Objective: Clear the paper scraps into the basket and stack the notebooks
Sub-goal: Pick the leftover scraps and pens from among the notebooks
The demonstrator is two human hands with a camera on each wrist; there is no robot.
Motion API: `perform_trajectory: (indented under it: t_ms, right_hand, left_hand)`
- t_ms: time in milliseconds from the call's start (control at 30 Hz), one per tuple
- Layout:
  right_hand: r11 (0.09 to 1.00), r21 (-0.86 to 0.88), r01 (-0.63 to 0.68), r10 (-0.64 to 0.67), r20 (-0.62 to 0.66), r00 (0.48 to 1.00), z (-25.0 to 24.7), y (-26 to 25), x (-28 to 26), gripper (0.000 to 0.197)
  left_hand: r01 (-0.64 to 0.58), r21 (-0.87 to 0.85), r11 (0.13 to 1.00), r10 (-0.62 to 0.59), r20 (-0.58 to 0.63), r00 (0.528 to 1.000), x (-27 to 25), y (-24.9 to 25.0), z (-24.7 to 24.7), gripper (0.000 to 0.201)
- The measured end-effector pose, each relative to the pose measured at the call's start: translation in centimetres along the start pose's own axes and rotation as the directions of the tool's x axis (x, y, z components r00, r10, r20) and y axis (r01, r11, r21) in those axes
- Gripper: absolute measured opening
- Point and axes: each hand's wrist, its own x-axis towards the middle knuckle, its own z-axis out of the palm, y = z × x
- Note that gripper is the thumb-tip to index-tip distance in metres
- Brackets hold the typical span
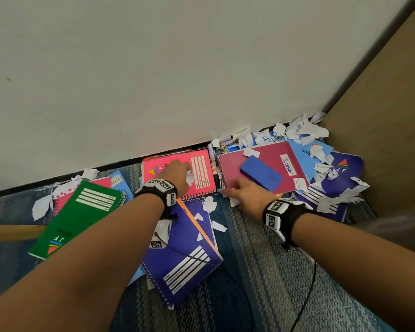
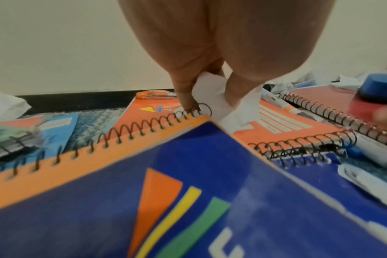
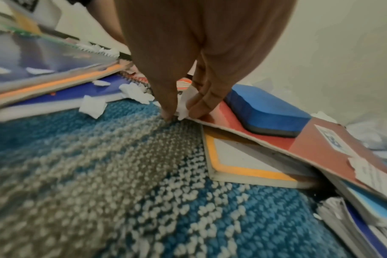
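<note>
Evidently, the scrap-clearing step was in hand, and notebook stacking had not begun. The person's left hand [image 1: 177, 174] was over the bright pink spiral-bound notebook [image 1: 201, 173] beside the wall, its thumb and fingers pinched on a crumpled white paper scrap [image 2: 212, 97]. The right hand [image 1: 246, 196] was at the near corner of the dark red spiral-bound notebook [image 1: 268, 161], its fingertips [image 3: 197, 111] closed on a second white paper scrap [image 3: 185, 104] just where that cover met the blue and grey woven carpet [image 1: 261, 259]. A blue foam board eraser [image 1: 261, 173] lay on the dark red cover, close to the right hand.

Many torn white paper scraps [image 1: 302, 130] were heaped in the corner against the white wall [image 1: 153, 68] and strewn over the purple notebook on the right [image 1: 340, 178]. A green notebook [image 1: 79, 216] and a large purple spiral-bound notebook [image 1: 185, 255] lay scattered, overlapping others. Marker pens [image 1: 213, 164] sat between the pink and red notebooks. No basket could be identified in any view.

In my judgement, the task was at an early stage. The next move called for lifting both pinched scraps clear without dragging the covers, then carrying them to the basket, wherever it stood. The eraser would need removing before the red notebook could be stacked.
</note>
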Motion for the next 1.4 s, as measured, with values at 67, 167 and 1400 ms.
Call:
perform_trajectory:
  t_ms: [67, 167, 1400]
  right_hand:
    - [0.999, -0.038, 0.008, -0.008, 0.003, 1.0, 0.3, -0.2, 0.1, 0.033]
    - [0.991, -0.128, 0.039, -0.038, 0.008, 0.999, 0.6, -0.2, 0.2, 0.029]
    - [0.983, 0.183, 0.036, -0.035, -0.009, 0.999, 4.9, -4.5, -0.2, 0.01]
  left_hand:
    - [-0.021, -0.054, 0.998, 0.017, -0.068, 0.998, 0.1, 0.2, -0.4, 0.026]
    - [-0.045, -0.107, 0.993, 0.035, -0.097, 0.995, -0.2, 0.7, -0.9, 0.025]
    - [-0.193, -0.037, 0.98, 0.195, 0.029, 0.98, -3.6, 1.5, -0.1, 0.023]
